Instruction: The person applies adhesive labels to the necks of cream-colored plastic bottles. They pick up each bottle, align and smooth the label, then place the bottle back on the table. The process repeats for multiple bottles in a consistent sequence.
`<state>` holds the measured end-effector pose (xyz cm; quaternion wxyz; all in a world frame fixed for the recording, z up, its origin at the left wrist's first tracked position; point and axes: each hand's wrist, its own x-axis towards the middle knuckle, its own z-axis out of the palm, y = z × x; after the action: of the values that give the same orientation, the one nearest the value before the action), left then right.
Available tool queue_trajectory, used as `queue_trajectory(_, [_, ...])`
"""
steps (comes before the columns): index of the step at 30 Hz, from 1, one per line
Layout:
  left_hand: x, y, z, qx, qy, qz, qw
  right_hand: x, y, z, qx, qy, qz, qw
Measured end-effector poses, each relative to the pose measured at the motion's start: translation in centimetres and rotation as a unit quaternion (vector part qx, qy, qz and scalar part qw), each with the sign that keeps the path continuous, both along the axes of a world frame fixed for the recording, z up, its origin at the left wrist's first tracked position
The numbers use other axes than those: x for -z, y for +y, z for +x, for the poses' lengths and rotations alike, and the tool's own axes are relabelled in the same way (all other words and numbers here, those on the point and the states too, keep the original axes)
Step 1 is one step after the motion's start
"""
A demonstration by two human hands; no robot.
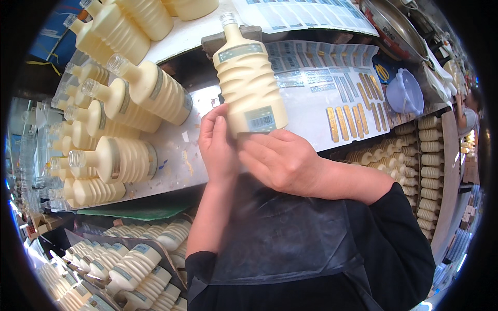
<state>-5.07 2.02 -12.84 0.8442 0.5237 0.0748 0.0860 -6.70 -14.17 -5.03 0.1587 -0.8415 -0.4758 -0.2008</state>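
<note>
A cream-coloured glass bottle [249,80] with wavy ribs and a clear threaded neck lies in front of me, neck pointing away. Its upper part rests against a grey block [211,45]. One label band [240,52] circles the shoulder, and a barcode label [259,119] sits near the base. My left hand [219,140] grips the lower left edge, thumb raised and fingers curled, partly behind the bottle. At the base, my right hand [282,158] presses against the bottom edge with its fingers bent together; some fingertips are hidden.
Several similar bottles [127,158] stand or lean at the table's left. To the right are a sheet of gold and blue label strips [340,122], yellow scissors [382,72] and a lilac bucket [404,92]. More bottles fill a crate [132,269] at lower left and racks [429,171] at right.
</note>
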Motion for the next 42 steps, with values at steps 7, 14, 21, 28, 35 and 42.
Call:
queue_trajectory(7, [0.3,0.2,-0.4,-0.001,-0.005,0.013,1.0,-0.4,0.0,0.2,0.03,-0.004,0.079,0.996])
queue_trajectory(14, [0.1,-0.4,-0.8,-0.009,0.009,0.065,0.998,1.4,0.4,0.9,0.071,0.067,0.219,0.971])
queue_trajectory(21, [1.8,-1.5,-0.7,-0.066,-0.057,0.363,0.928,1.8,-0.3,1.6,0.132,0.138,0.237,0.952])
queue_trajectory(28, [-0.1,-1.6,1.0,-0.03,0.008,0.37,0.928,3.5,-2.5,3.4,0.228,0.177,0.298,0.91])
queue_trajectory(35, [0.6,-0.4,1.4,-0.007,0.021,0.161,0.987,1.7,-2.3,2.7,0.042,-0.004,0.207,0.977])
queue_trajectory(42, [-1.5,1.4,3.5,0.013,0.039,0.105,0.994,-0.2,0.6,2.3,0.011,0.049,0.099,0.994])
